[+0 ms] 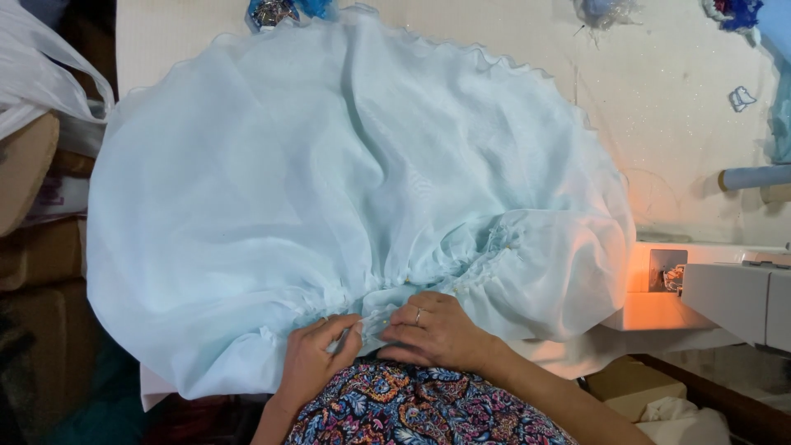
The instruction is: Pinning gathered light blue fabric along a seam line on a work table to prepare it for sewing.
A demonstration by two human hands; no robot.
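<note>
A large pale blue sheer gathered fabric point(329, 181) spreads over the white table point(659, 91), its ruffled edge running along the far side. Its gathered seam point(461, 264) curves toward me near the front edge. My left hand point(317, 354) pinches the gathered seam at the front, fingers closed on the cloth. My right hand point(432, 330), with a ring on one finger, presses and grips the same seam just to the right, almost touching the left hand.
A white sewing machine point(725, 297) with a lit orange glow stands at the right. A pale blue roll point(754, 177) lies at the far right. Blue trims point(276, 10) sit at the table's far edge. Boxes point(41, 247) and a plastic bag point(33, 74) fill the left.
</note>
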